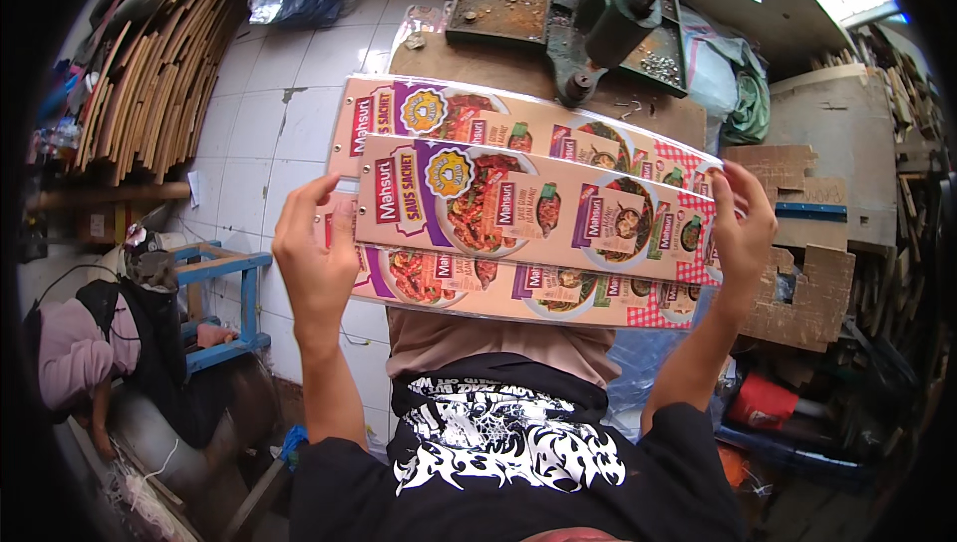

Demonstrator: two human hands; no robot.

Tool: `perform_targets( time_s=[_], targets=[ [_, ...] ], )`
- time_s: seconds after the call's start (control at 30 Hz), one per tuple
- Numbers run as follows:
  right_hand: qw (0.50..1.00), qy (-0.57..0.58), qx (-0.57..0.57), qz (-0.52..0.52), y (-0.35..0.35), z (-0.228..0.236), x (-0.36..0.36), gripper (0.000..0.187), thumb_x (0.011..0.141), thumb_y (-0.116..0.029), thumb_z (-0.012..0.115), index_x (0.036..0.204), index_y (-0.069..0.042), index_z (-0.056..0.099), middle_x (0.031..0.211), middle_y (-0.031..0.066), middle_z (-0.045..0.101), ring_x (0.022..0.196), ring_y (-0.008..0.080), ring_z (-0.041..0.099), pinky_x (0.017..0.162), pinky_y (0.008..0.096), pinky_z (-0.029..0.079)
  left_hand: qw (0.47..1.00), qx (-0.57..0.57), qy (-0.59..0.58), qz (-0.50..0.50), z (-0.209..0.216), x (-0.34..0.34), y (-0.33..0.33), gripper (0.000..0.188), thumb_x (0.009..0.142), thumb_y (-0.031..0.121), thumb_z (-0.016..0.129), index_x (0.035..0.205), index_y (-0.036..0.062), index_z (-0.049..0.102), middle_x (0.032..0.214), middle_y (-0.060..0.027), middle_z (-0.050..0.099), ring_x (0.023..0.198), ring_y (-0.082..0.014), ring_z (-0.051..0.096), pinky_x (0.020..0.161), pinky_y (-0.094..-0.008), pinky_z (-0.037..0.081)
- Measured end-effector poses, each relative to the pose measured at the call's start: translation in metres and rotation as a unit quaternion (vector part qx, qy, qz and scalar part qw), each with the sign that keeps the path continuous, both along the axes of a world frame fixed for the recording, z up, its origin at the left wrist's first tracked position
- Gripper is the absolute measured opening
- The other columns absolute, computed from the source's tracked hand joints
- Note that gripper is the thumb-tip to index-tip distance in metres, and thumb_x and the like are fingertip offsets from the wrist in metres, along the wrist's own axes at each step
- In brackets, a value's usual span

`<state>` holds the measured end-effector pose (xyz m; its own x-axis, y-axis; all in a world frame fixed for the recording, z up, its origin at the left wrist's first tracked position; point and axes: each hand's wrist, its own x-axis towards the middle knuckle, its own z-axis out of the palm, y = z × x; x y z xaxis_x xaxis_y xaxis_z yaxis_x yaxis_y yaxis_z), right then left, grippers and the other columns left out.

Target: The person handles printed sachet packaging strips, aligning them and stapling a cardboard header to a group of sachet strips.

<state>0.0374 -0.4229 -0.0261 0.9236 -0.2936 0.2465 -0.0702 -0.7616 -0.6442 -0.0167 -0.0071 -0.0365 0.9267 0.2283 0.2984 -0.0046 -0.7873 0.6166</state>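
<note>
Three long printed cardboard strips overlap in front of me. They have food pictures, purple and red patches and small eyelets at the left ends. My left hand (321,248) is closed on the left end of the middle printed strip (558,205) and the one under it. My right hand (743,228) grips the right ends, fingers curled over the edge. The far printed strip (449,103) sticks out behind the middle one, and the near printed strip (478,288) shows below it, above my lap. Parts of both are covered by the middle strip.
A dark green press (618,28) stands on the wooden bench (424,63) beyond the strips, beside a compartment tray (498,8) of small metal parts. Stacked wooden slats (159,73) stand at left, near a blue stool frame (224,263). Brown board pieces (797,293) lie at right. A person's sleeve (75,353) shows at lower left.
</note>
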Motion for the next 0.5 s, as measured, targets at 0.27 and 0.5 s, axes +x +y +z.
perform_targets(
  time_s=[0.27,0.5],
  targets=[
    [0.953,0.091,-0.187,-0.223,-0.12,-0.106,-0.076,0.05,0.088,-0.035,0.071,0.123,0.001,0.064,0.12,0.0216,0.064,0.111,0.0347,0.062,0.095,0.0424,0.048,0.997,0.067,0.004,0.035,-0.053,0.0,0.02,0.025,0.087,0.0,0.062,0.111,0.004,0.066,0.095,-0.0116,0.07,0.088,-0.0295,0.064,0.085,-0.0424,0.044],
    [0.972,0.069,0.043,-0.219,-0.126,-0.131,-0.093,0.041,0.093,-0.028,0.069,0.118,0.005,0.064,0.098,0.0133,0.072,0.087,0.0162,0.067,0.08,0.0304,0.053,0.995,-0.08,0.06,0.011,-0.053,0.005,0.014,0.032,0.083,-0.005,0.064,0.113,0.0036,0.065,0.095,-0.0095,0.071,0.087,-0.0211,0.066,0.085,-0.0373,0.047]
  ],
)
